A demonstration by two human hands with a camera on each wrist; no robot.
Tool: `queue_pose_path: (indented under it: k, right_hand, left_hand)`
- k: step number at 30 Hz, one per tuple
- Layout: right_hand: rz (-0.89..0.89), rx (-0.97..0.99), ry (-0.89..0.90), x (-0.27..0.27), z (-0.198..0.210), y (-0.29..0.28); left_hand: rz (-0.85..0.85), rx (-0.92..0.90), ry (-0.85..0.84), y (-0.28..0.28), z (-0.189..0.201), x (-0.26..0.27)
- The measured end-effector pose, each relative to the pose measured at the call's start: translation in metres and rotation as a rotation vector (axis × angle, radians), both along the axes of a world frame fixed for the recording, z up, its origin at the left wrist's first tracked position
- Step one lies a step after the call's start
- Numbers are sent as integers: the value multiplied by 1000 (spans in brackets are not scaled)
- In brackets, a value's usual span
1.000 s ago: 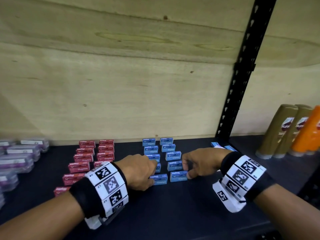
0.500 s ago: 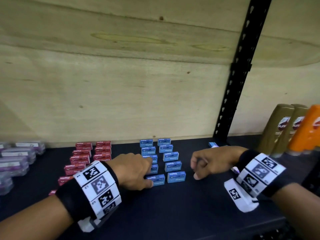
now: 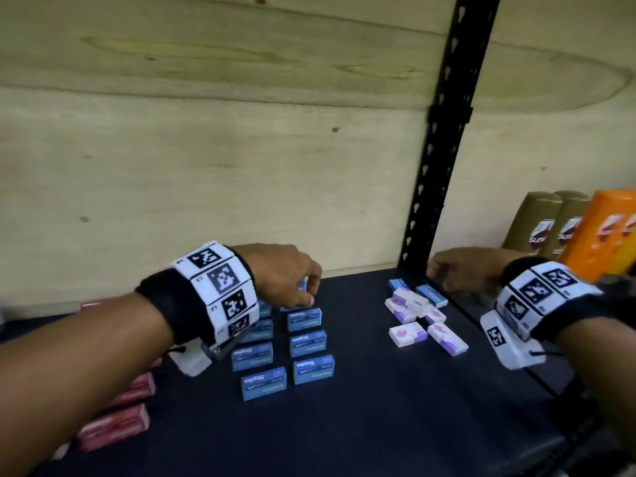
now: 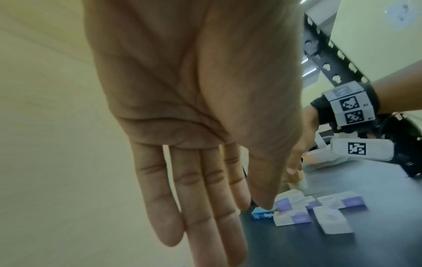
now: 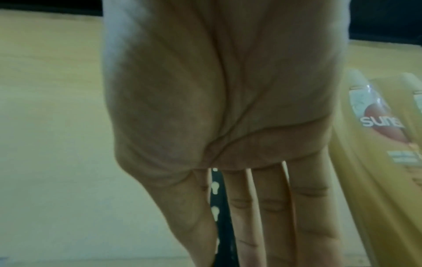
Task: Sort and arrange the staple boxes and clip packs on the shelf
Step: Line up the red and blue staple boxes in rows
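Observation:
Blue staple boxes (image 3: 307,340) stand in two columns on the dark shelf (image 3: 361,425). My left hand (image 3: 306,297) hangs over the back of these columns, fingers straight and pointing down at the rear boxes; the left wrist view shows the left hand (image 4: 217,225) holding nothing. Red staple boxes (image 3: 113,428) lie at the left, partly hidden by my forearm. White and purple clip packs (image 3: 407,333) lie scattered at the right with loose blue boxes (image 3: 432,295). My right hand (image 3: 444,280) reaches over that pile beside the post, and its fingers (image 5: 271,216) are straight and empty.
A black perforated upright post (image 3: 444,132) rises behind the pile. Two gold shampoo bottles (image 3: 537,225) and an orange bottle (image 3: 605,232) stand at the far right. A plywood wall (image 3: 206,166) closes the back of the shelf.
My left hand has moved from the front blue boxes to the back of the columns. My right hand has left the blue rows and gone right to the loose pile by the post.

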State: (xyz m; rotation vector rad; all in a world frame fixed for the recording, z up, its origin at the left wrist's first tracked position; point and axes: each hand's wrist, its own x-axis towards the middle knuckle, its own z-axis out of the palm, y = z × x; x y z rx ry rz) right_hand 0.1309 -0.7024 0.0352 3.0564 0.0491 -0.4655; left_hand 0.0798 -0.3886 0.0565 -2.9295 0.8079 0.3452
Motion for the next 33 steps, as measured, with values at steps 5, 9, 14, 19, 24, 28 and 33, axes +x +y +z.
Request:
queue_pose_path:
  k: [5,9,14,19,24,28,33]
  right_hand:
    - [50,-53,179,15,-6,-8]
    - [-38,93,340,42,-21,-17]
    - [-34,103,316,53,-27,-18]
    - [8,67,269,57,-32,-18]
    - [38,66,234,55,-31,-16]
    - [49,61,215,55,-31,-18]
    - [58,10,159,54,-32,-17]
  left_hand:
    - [-111,84,-20,-43,1,52]
    - [-177,104,0,-77,-10,86]
    - [-283,84,23,-107,-30,121]
    - [-370,26,49,-133,-45,145]
    - [-417,27,36,-153,-53,159]
    - [-450,64,22,-160,-56,163]
    - [-415,64,11,-153,-57,162]
